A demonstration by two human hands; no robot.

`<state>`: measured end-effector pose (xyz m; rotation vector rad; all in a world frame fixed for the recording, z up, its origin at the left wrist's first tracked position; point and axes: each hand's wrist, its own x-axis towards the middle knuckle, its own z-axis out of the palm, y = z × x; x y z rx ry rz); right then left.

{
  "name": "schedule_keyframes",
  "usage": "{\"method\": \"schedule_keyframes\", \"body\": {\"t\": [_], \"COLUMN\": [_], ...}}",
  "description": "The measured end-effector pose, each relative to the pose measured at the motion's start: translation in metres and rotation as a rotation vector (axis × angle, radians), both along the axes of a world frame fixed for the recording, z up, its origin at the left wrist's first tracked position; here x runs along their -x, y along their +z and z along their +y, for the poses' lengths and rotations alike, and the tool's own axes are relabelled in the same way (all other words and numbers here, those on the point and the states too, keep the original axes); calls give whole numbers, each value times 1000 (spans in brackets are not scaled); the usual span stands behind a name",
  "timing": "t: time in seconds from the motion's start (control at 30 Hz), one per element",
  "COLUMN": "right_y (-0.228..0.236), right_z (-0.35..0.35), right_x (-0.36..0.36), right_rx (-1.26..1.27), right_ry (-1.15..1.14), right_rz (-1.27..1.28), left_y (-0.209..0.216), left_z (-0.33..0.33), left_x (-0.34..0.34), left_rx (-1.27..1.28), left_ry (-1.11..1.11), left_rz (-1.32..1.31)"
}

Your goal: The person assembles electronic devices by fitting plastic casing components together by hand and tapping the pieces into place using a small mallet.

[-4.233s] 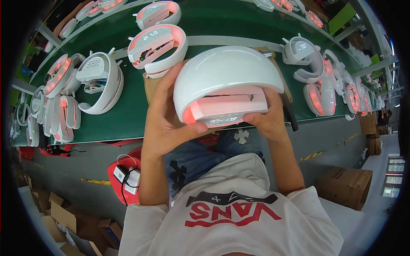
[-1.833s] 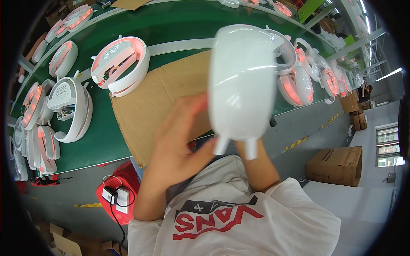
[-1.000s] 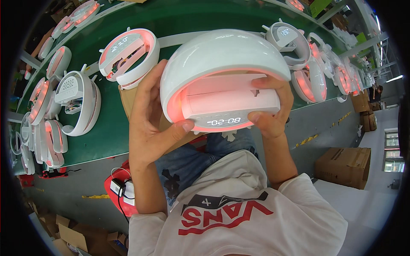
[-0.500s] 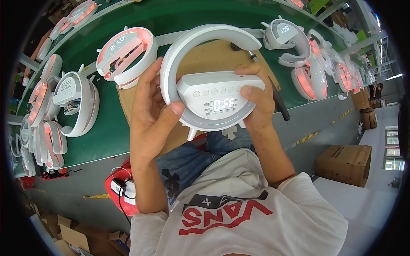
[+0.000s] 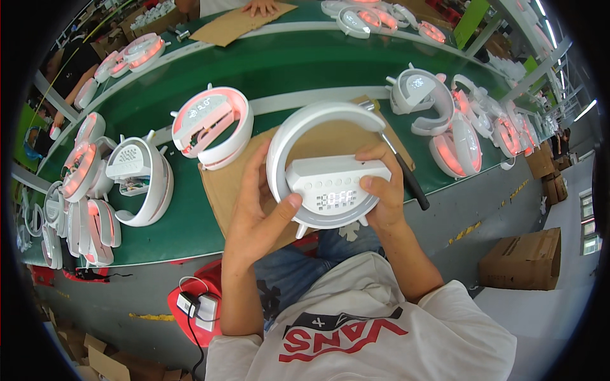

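At centre frame we grip the white ring-shaped clock lamp (image 5: 330, 171) with 2 hands, left hand (image 5: 257, 213) and right hand (image 5: 381, 184) clamped on its sides, apparently checking its display; next we need a steady turn or set-down on the cardboard sheet (image 5: 235, 181).

Both hands, left (image 5: 257, 213) and right (image 5: 381, 187), grip a white ring-shaped clock lamp (image 5: 327, 171) above a cardboard sheet (image 5: 232, 181).

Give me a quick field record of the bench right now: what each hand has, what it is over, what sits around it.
held item: white ring-shaped lamp clock, display lit, ring unlit
left hand: grips the ring's left side, thumb on the lower front
right hand: holds the clock body's right end
under it: cardboard sheet on the green belt
left of it: glowing unit lying on the sheet's corner
right of it: black-handled tool on the sheet
around: more units along both sides
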<state>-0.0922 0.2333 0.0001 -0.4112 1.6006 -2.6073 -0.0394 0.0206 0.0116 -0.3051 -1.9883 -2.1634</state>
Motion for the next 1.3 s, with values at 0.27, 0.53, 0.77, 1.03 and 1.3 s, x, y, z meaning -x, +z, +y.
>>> {"method": "schedule_keyframes", "body": {"t": [0.27,0.53,0.77,1.03,1.3], "right_y": [-2,2,26,33,17], "right_z": [0,9,2,-10,13], "right_x": [-8,-5,-11,-6,3], "right_rx": [-50,-371,-232,-60,86], "right_ry": [-29,157,156,-21,82], "right_rz": [-4,88,-79,47,-63], "left_y": [-2,-2,4,3,-7], "left_z": [-4,-5,20,37,7], "left_x": [-6,-9,-9,-16,-7], "left_rx": [5,-184,445,702,539], "left_ry": [-18,91,548,101,445], "left_rz": [3,43,286,659,440]}}
